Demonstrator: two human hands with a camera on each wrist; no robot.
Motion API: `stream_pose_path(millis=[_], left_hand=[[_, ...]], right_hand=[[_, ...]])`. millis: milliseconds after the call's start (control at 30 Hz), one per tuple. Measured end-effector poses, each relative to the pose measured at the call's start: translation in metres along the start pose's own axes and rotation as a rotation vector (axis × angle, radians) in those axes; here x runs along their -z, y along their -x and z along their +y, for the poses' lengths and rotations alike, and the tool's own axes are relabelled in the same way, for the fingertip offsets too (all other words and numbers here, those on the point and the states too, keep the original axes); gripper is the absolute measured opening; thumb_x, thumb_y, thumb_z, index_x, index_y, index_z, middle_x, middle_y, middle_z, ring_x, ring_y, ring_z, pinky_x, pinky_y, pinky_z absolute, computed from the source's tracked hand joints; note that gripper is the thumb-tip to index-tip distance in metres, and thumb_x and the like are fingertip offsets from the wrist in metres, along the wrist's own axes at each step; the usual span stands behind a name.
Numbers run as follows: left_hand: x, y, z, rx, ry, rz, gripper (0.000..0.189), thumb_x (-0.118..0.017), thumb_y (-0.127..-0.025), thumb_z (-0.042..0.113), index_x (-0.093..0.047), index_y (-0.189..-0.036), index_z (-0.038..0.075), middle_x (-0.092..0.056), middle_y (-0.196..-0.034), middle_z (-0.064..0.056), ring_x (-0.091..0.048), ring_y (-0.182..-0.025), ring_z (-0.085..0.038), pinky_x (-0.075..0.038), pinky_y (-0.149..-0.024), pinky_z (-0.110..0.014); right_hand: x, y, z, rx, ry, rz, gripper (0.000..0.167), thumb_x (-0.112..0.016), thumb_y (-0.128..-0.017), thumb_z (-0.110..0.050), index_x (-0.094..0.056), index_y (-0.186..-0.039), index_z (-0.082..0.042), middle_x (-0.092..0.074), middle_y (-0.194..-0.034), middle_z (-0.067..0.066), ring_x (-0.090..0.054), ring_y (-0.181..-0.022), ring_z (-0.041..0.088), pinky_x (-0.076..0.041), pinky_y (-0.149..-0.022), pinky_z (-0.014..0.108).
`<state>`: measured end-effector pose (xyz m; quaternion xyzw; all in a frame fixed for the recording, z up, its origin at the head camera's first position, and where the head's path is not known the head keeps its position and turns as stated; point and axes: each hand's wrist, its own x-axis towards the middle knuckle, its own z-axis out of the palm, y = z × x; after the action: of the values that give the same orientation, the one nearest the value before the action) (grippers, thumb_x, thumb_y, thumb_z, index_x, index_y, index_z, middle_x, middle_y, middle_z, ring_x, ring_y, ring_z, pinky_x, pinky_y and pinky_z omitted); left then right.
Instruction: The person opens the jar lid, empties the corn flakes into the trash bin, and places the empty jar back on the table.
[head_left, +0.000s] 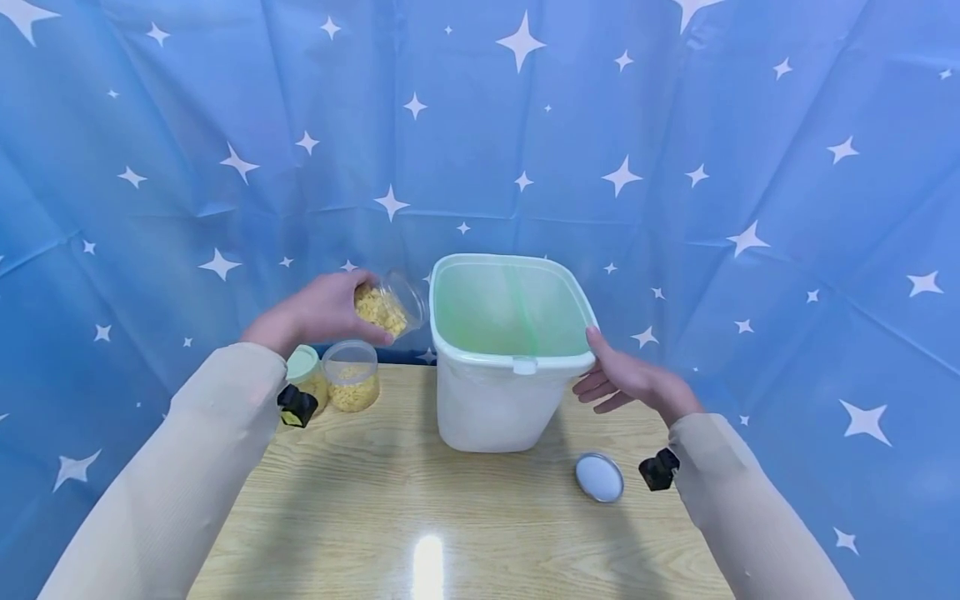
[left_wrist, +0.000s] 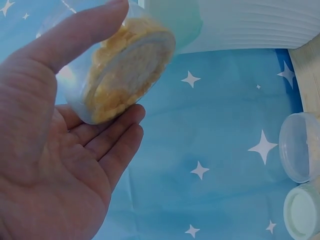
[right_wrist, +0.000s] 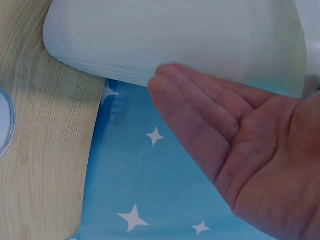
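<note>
My left hand [head_left: 326, 310] grips a clear plastic jar [head_left: 382, 308] of yellow flakes, tipped on its side with its mouth toward the bin. In the left wrist view, the thumb lies over the jar [left_wrist: 131, 70] and the fingers curve beneath it, the flakes gathered near its base. A white bin [head_left: 495, 404] with a pale green inside stands upright at the middle of the table. Beside its right edge is my right hand [head_left: 626, 373], thumb at the rim. The fingers [right_wrist: 190, 112] of that hand are extended along the bin's outer wall.
Behind the left forearm stand an uncovered clear jar [head_left: 352, 379] of yellow bits and a jar with a mint-green lid [head_left: 303, 363]. A round silver-rimmed lid [head_left: 599, 477] lies on the wooden table [head_left: 345, 508] at right. A blue starry cloth [head_left: 465, 150] hangs behind.
</note>
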<state>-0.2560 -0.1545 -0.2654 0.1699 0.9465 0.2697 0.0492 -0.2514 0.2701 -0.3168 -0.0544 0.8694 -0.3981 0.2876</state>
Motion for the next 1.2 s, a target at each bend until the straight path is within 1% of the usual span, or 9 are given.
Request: stream_pose_path(millis=[67,133,200,300,467,533,767,1067,1200], left_hand=[[0.001,-0.002,0.002,0.007,-0.007,0.013,0.087,-0.082,-0.072,0.043,-0.044,-0.141,0.005,-0.060,-0.118,-0.013,-0.057,-0.101,-0.027,-0.050,-0.087,-0.043],[0.001,-0.004,0.004,0.013,-0.010,0.018,0.090,-0.083,-0.071,0.043,-0.043,-0.142,0.004,-0.060,-0.122,-0.014,-0.056,-0.106,-0.028,-0.049,-0.090,-0.045],[0.002,-0.006,0.005,0.016,-0.011,0.019,0.092,-0.083,-0.071,0.043,-0.041,-0.143,0.004,-0.058,-0.128,-0.015,-0.055,-0.113,-0.031,-0.048,-0.096,-0.048],[0.003,-0.009,0.007,0.029,0.001,0.016,0.097,-0.083,-0.071,0.042,-0.036,-0.146,0.004,-0.052,-0.138,-0.016,-0.052,-0.122,-0.033,-0.044,-0.103,-0.052],[0.004,-0.012,0.010,0.048,0.049,0.030,0.100,-0.085,-0.070,0.039,-0.031,-0.147,0.004,-0.047,-0.142,-0.016,-0.052,-0.120,-0.032,-0.044,-0.104,-0.051],[0.004,-0.013,0.011,0.052,0.061,0.036,0.098,-0.084,-0.071,0.038,-0.032,-0.147,0.004,-0.046,-0.143,-0.016,-0.051,-0.120,-0.032,-0.044,-0.104,-0.051],[0.007,-0.018,0.014,0.058,0.045,0.044,0.099,-0.082,-0.074,0.038,-0.030,-0.151,0.005,-0.042,-0.149,-0.017,-0.041,-0.135,-0.036,-0.039,-0.110,-0.055],[0.004,-0.024,0.023,0.043,0.033,0.062,0.099,-0.082,-0.073,0.034,-0.029,-0.152,0.005,-0.040,-0.152,-0.015,-0.039,-0.139,-0.035,-0.036,-0.113,-0.054],[0.002,-0.028,0.026,0.028,0.026,0.075,0.099,-0.082,-0.073,0.033,-0.029,-0.152,0.006,-0.039,-0.153,-0.015,-0.037,-0.140,-0.035,-0.035,-0.114,-0.053]], right_hand=[[0.000,0.000,0.001,-0.005,-0.021,-0.019,0.104,-0.002,-0.092,-0.074,-0.037,-0.141,0.011,-0.053,-0.135,0.033,-0.057,-0.123,0.042,-0.055,-0.094,0.046],[0.000,0.000,0.002,-0.009,-0.038,-0.037,0.106,-0.001,-0.091,-0.074,-0.037,-0.140,0.013,-0.053,-0.135,0.032,-0.057,-0.123,0.042,-0.055,-0.093,0.047],[0.000,-0.001,0.003,-0.011,-0.048,-0.049,0.107,-0.001,-0.091,-0.075,-0.036,-0.140,0.014,-0.053,-0.135,0.032,-0.056,-0.124,0.042,-0.055,-0.093,0.047],[0.000,-0.001,0.004,-0.011,-0.058,-0.055,0.106,-0.001,-0.090,-0.075,-0.037,-0.142,0.010,-0.052,-0.137,0.031,-0.053,-0.127,0.043,-0.054,-0.094,0.048],[-0.003,-0.003,0.003,0.004,-0.065,-0.056,0.102,0.001,-0.091,-0.074,-0.033,-0.147,0.004,-0.045,-0.143,0.032,-0.051,-0.128,0.044,-0.053,-0.097,0.047],[-0.004,-0.004,0.002,0.006,-0.063,-0.049,0.102,0.002,-0.091,-0.073,-0.031,-0.147,0.005,-0.044,-0.143,0.033,-0.052,-0.128,0.044,-0.053,-0.098,0.047],[-0.009,-0.005,-0.001,0.004,-0.053,-0.022,0.103,0.002,-0.092,-0.072,-0.031,-0.146,0.009,-0.042,-0.144,0.035,-0.049,-0.130,0.045,-0.051,-0.100,0.048],[-0.012,-0.005,-0.001,0.005,-0.035,0.010,0.102,0.000,-0.092,-0.073,-0.034,-0.145,0.007,-0.045,-0.142,0.034,-0.051,-0.129,0.043,-0.050,-0.101,0.048],[-0.012,-0.005,-0.001,0.004,-0.038,0.021,0.102,0.000,-0.092,-0.072,-0.036,-0.143,0.009,-0.046,-0.141,0.034,-0.051,-0.128,0.043,-0.051,-0.101,0.048]])
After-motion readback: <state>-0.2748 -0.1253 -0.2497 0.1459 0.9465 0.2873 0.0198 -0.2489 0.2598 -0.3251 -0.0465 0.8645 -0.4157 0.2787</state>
